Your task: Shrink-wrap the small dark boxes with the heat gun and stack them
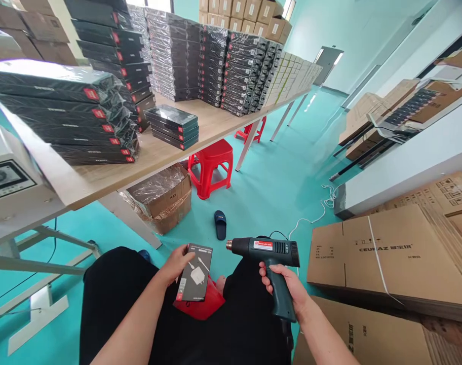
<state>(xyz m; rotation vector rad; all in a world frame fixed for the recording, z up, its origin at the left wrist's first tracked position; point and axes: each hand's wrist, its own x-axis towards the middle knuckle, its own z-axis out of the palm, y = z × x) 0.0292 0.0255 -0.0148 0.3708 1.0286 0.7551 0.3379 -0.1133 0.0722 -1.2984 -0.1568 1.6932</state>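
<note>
My left hand (177, 263) grips a black charger box (195, 275) by its upper left edge. Its face, printed with a white plug and cable, is turned up toward me. In my right hand (286, 289) is a dark green heat gun (267, 248), held by its handle with the fingers wrapped round it. The gun's metal nozzle points left, toward the box and a short distance from it. Both are above my lap, in front of a red stool seat (200, 308) between my legs.
On the wooden table (151, 162) at left are wrapped black boxes (64, 116) and a small stack (174, 125). Below stand an open carton (160, 197) and a red stool (212, 165). A slipper (220, 224) and white cable (310, 220) lie on the floor. Flat cartons (371, 253) fill the right.
</note>
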